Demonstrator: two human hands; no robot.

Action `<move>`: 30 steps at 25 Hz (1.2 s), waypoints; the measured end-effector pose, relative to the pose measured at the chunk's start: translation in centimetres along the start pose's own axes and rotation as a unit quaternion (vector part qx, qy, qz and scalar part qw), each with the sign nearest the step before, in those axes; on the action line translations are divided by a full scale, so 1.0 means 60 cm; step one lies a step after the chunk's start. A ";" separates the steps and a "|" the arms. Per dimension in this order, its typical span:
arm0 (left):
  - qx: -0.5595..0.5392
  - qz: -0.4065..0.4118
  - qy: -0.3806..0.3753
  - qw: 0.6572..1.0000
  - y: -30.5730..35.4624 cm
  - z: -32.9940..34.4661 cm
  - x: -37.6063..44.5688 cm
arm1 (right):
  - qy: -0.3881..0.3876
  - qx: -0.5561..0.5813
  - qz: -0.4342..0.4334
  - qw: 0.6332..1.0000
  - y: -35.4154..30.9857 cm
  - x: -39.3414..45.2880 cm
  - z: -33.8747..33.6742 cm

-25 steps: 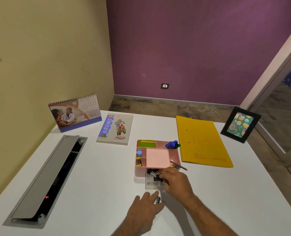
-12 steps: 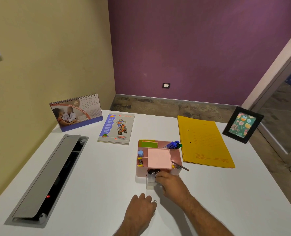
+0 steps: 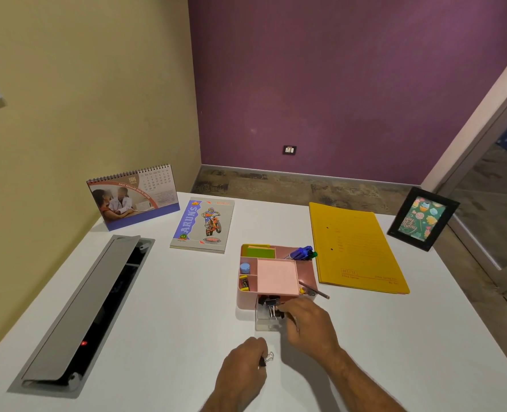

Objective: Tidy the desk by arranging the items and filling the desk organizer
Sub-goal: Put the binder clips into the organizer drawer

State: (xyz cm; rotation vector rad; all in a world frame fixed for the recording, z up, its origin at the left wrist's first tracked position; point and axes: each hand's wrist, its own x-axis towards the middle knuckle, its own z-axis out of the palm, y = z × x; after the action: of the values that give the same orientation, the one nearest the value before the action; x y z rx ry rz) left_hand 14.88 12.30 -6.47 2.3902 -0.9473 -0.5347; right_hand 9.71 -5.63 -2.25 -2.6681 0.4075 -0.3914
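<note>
While the right hand (image 3: pixel 308 322) rests at the clear drawer (image 3: pixel 265 321) pulled out of the pink desk organizer (image 3: pixel 277 276), fingers curled at the binder clips (image 3: pixel 271 306) inside though whether they pinch 1 cannot be told, the left hand (image 3: pixel 243 368) at 6 o'clock closes on 1 loose binder clip (image 3: pixel 266 359). Step in hand, by judgement: filling the drawer; next, carry that clip toward 12 o'clock and drop it in

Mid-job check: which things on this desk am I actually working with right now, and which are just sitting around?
In play:
pink plastic desk organizer
its clear pull-out drawer
black metal binder clips
left hand, pinching one clip
right hand, at drawer

Just lying about:
yellow card folder
motorbike-cover notebook
spiral desk calendar
black picture frame
</note>
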 end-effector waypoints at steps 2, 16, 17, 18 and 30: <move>-0.073 0.005 0.022 0.997 0.001 0.001 -0.002 | 0.024 0.050 0.023 0.998 0.006 -0.006 -0.001; -0.178 0.068 0.183 0.965 0.026 -0.019 0.019 | -0.008 0.321 0.175 0.931 -0.031 -0.001 -0.018; -0.159 0.063 0.205 0.964 0.020 -0.018 0.022 | 0.011 0.318 0.176 0.932 -0.032 0.002 -0.021; -0.133 0.047 0.221 0.965 0.012 -0.019 0.023 | 0.032 0.304 0.172 0.936 -0.032 0.005 -0.023; 0.219 -0.029 0.043 0.974 -0.152 0.045 0.013 | -0.100 -0.052 0.021 0.993 -0.016 0.033 -0.003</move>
State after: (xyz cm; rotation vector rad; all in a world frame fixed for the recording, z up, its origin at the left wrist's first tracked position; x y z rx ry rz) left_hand 18.66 16.64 -14.11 2.8136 -1.0450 -0.2569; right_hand 11.69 -5.50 -1.25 -2.7610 0.4319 -0.0916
